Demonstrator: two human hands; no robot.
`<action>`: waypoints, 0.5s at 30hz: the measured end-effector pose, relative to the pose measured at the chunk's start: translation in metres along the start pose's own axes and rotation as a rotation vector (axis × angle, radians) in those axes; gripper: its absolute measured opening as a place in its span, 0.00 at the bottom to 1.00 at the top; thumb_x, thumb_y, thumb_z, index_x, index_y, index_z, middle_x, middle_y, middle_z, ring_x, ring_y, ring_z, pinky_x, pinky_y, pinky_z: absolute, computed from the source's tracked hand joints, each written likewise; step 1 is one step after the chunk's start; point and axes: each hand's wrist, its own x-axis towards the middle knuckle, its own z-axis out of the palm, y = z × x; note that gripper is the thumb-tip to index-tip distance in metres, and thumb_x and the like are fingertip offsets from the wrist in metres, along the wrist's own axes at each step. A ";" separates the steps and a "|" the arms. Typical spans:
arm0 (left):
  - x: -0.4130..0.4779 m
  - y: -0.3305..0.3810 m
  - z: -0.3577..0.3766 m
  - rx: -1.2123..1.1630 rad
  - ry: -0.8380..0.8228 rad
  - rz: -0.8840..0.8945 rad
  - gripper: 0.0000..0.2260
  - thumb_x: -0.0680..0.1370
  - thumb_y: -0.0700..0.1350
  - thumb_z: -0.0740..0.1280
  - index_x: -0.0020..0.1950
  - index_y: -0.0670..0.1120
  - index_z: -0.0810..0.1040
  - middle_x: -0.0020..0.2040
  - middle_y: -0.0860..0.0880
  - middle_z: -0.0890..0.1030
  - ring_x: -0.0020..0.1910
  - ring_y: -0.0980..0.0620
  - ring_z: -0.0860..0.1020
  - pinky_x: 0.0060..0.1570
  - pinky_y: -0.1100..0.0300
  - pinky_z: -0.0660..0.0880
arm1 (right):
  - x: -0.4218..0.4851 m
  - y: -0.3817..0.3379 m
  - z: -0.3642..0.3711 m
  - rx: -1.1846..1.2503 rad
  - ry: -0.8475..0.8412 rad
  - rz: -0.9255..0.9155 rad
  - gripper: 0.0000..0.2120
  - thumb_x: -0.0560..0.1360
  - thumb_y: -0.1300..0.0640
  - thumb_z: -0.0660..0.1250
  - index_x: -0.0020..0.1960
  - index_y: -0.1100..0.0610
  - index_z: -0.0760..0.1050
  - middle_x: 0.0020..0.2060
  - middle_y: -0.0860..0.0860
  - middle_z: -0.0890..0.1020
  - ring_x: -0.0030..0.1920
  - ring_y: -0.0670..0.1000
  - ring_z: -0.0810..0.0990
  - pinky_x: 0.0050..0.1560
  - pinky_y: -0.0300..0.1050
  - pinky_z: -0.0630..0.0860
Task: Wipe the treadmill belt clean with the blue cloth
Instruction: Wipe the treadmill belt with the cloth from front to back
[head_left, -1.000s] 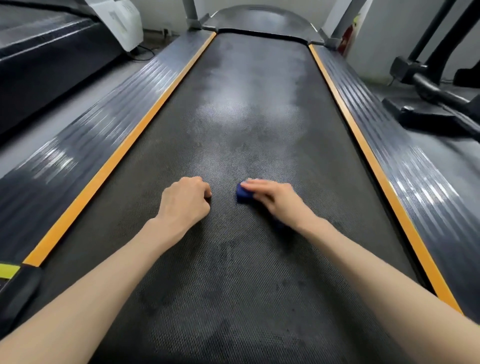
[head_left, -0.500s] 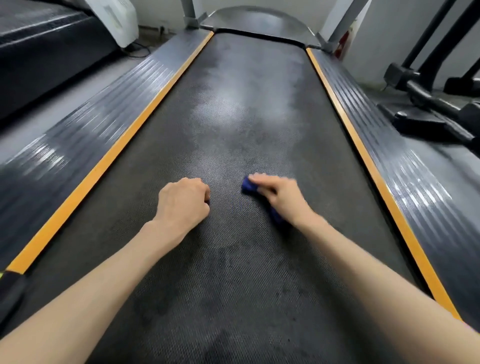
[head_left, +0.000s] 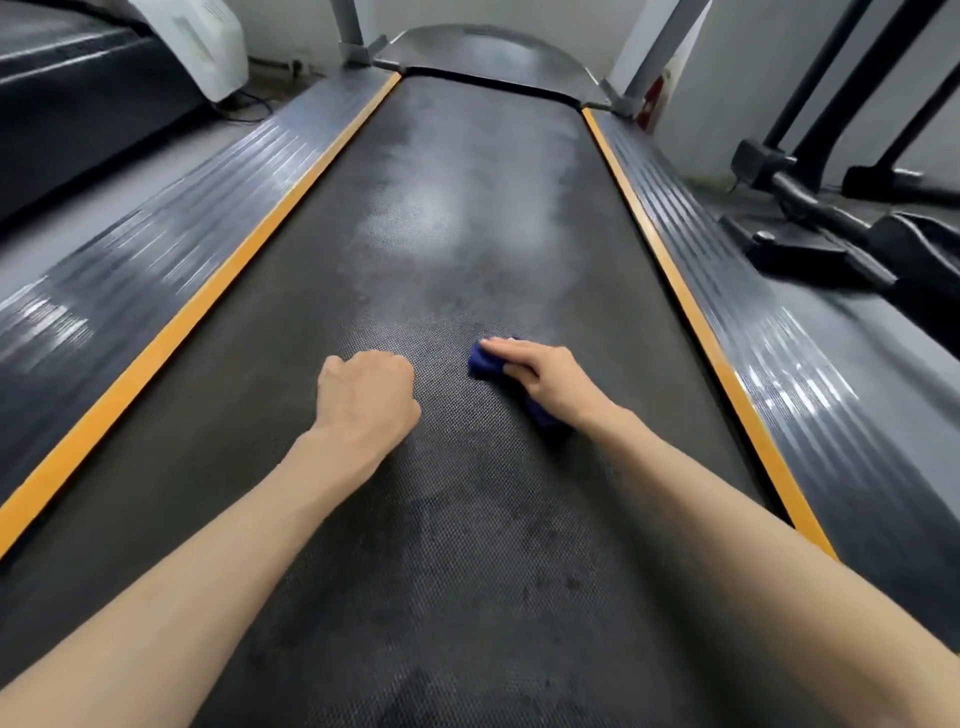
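- The long dark bumpy rubber treadmill belt lies between orange strips
- The left hand is a closed fist on it, holding nothing
- The right hand lies flat, pressing the small blue cloth onto the belt's middle

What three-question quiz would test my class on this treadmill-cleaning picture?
1. True or false: the left hand is a fist holding nothing.
2. The blue cloth lies: A under the right hand; B under the left hand; C apart from both hands.
3. What colour are the strips bordering the belt?
Key: 1 true; 2 A; 3 orange.
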 end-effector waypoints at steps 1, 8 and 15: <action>0.000 0.003 -0.001 -0.086 -0.010 0.012 0.13 0.73 0.39 0.60 0.54 0.46 0.78 0.55 0.48 0.79 0.56 0.45 0.76 0.54 0.54 0.69 | 0.003 0.024 -0.013 -0.032 0.051 0.102 0.18 0.77 0.66 0.60 0.66 0.59 0.71 0.66 0.55 0.72 0.68 0.49 0.68 0.66 0.31 0.54; -0.003 0.015 0.021 -0.287 -0.101 0.355 0.28 0.71 0.34 0.58 0.70 0.52 0.68 0.73 0.54 0.64 0.72 0.54 0.62 0.71 0.61 0.58 | -0.007 0.095 -0.048 -0.105 0.185 0.419 0.21 0.77 0.66 0.58 0.69 0.55 0.68 0.69 0.54 0.69 0.70 0.53 0.66 0.70 0.40 0.56; 0.010 0.058 0.023 -0.344 -0.068 0.406 0.27 0.71 0.34 0.58 0.69 0.50 0.70 0.71 0.53 0.69 0.70 0.53 0.66 0.70 0.59 0.55 | -0.102 0.046 -0.044 -0.066 0.178 0.263 0.20 0.75 0.68 0.62 0.65 0.55 0.73 0.65 0.52 0.74 0.67 0.47 0.69 0.67 0.28 0.54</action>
